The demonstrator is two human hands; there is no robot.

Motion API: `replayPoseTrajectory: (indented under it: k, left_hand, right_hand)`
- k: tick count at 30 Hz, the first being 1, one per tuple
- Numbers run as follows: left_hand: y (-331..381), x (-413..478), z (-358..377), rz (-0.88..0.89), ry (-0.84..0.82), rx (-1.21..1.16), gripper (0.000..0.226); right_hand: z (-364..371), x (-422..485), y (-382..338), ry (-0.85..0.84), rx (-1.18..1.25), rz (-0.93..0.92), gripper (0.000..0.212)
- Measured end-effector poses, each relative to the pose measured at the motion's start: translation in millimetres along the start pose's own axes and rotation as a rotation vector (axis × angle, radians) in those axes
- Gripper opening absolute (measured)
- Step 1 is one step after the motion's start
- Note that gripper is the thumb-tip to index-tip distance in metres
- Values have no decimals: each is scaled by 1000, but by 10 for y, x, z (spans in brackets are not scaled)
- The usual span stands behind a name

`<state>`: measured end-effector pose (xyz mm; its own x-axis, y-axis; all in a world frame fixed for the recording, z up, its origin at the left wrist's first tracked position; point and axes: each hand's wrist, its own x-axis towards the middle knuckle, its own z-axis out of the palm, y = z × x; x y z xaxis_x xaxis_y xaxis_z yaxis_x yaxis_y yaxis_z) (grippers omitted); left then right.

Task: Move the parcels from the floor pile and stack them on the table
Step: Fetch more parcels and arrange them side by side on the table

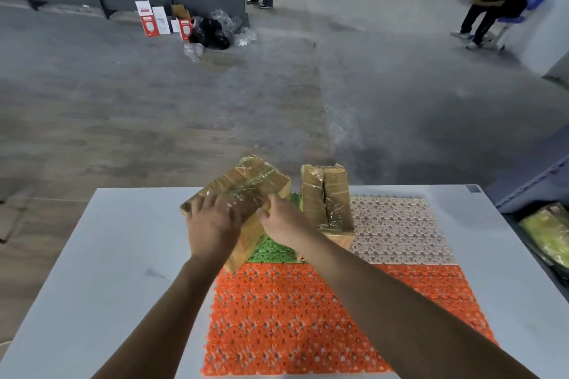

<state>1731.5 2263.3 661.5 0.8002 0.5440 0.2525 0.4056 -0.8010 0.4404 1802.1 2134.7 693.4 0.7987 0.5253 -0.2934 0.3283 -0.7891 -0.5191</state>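
Two taped parcels at the far middle of the tabletop (123,255). Left hand (212,224) and right hand (284,221) both grip the tilted parcel (246,181) over one lattice mat (292,317); the upright parcel (323,194) stands just to its right.

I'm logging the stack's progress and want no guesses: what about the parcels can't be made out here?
Head view:
- Near face of the tilted parcel: covered by the left hand and right hand.
- The lower parcel under the upright parcel: mostly hidden by it and the right forearm.
- The green mat: largely under parcels.
- The floor pile: not in frame.
- The yellow package: cut by the right edge.
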Motion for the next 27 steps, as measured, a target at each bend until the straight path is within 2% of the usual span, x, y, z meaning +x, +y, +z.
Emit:
replayPoseTrajectory:
  k: [1, 3, 5, 6, 9, 12, 14, 16, 18, 20, 22, 24, 27]
  left_hand:
    - [-92, 90, -12, -102, -32, -23, 32]
    - [-302, 282, -59, -280, -182, -132, 57]
    - [-503, 414, -82, -376, -328, -278, 76]
    - [-539, 448, -119, -382, -349, -322, 77]
    - [-478, 461, -216, -256, -212, -309, 47]
    - [-238, 343, -239, -29, -64, -252, 37]
    - [-41, 181, -150, 140, -44, -261, 27]
    - [91, 7, -36, 207, -136, -272, 29]
    - [77, -89, 59, 114, -245, -356, 25]
    - [-30, -60, 70, 63, -159, -365, 23]
    - [-207, 76, 48, -2, -19, -239, 29]
    - [-422, 277, -2, -176, -23, -149, 48]
    - [-747, 513, 7, -543, -232, -341, 91]
  right_hand:
    - [28, 17, -3, 7, 8, 11, 51]
    - [42, 65, -46, 22, 34, 38, 52]
    - [31, 112, -101, 29, 94, 74, 54]
    - [14, 138, -126, 29, 137, 99, 55]
    - [-19, 228, -160, 3, 228, 161, 59]
    - [-8, 264, -226, -100, 171, 203, 53]
    - [-14, 264, -260, -121, 248, 238, 51]
    - [-75, 258, -293, -86, 445, 296, 50]
    - [-152, 264, -291, -33, 476, 311, 51]
    - [-160, 279, -249, 2, 311, 272, 50]
    - [-116, 300, -221, 5, 208, 229, 47]
    - [-33, 345, -203, 10, 157, 218, 46]
    - [56, 446, -173, 120, -42, 186, 46]
